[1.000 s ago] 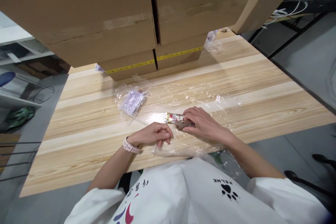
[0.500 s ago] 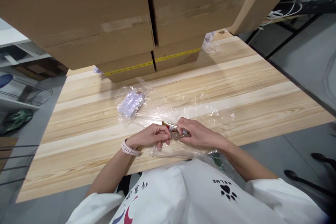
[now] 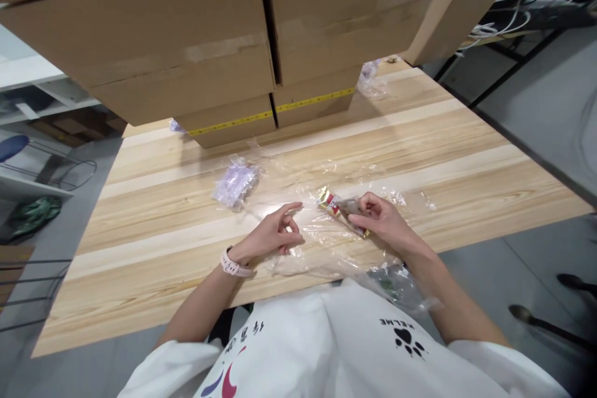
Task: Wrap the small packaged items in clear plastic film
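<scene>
In the head view, my right hand [image 3: 380, 221] pinches a slim, shiny gold-and-red packet [image 3: 332, 205] near its right end, thumb and finger closed. A grey-brown, see-through piece [image 3: 349, 206] shows at the same fingertips; its kind is unclear. My left hand [image 3: 275, 233], with a pale pink wristband, hovers to the left of the packet, fingers apart and holding nothing. Crumpled clear plastic film [image 3: 321, 258] spreads on the table under and around both hands. Beyond my left hand lies a pale purple plastic-wrapped bundle [image 3: 236, 184].
Large cardboard boxes [image 3: 186, 50] are stacked at the back of the wooden table [image 3: 153, 261], a yellow tape measure [image 3: 317, 99] running along their base. More clear plastic [image 3: 373, 79] lies at the back right. Clear plastic [image 3: 401, 289] hangs over the front edge.
My left hand has let go of the packet and its fingers have spread. My right hand has moved right and slightly away from me, carrying the packet with it.
</scene>
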### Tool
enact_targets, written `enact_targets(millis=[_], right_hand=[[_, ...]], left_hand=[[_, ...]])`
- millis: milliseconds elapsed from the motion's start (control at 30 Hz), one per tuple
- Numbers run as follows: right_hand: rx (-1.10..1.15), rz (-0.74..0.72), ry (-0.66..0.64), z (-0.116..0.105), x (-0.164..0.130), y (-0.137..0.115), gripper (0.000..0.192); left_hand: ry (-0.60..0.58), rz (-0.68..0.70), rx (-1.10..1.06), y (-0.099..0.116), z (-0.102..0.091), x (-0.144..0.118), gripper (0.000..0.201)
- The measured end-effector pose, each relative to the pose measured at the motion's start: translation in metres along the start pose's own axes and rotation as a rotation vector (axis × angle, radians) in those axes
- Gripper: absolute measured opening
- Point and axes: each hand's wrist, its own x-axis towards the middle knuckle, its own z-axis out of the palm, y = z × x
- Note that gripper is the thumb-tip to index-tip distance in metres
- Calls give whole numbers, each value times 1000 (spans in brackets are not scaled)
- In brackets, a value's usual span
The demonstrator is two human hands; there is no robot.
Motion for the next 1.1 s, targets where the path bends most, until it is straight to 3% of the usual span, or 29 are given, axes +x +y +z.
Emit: enact_targets(millis=[200,300,333,400,500,600,667,733,800,867,967,1100], right_hand=[[223,-79,268,-26,-3,-8,52],[287,-135,308,-37,-8,-11,47],[297,-147,297,-39,-12,-12,44],[287,-167,240,-41,-22,-15,40],[181,-190,62,-36,-40,-27,37],[20,-234,-123,-27,-56,-44,30],[-64,-270,-177,-23,-62,-53,33],[-107,-280,-188,-23,-67,-57,34],[-101,-273,-165,-26,-68,-55,36],[-95,-250,-81,-30,-65,-48,39],[-145,-196,134,-32,-52,-30,43],[-258,-154,348,-19,-25,2,40]], left_hand=[[260,113,823,10,28,-2,44],[285,175,976,14,37,4,8],[301,216,973,18,37,8,8],[387,322,866,30,32,16,12],[445,438,357,63,21,28,14],[329,455,-249,106,17,33,23],[239,425,-504,127,21,33,33],[157,372,-659,134,28,38,33],[131,319,-707,125,34,50,23],[220,272,-576,104,37,69,11],[435,228,-233,67,33,95,14],[508,240,-15,36,20,101,19]])
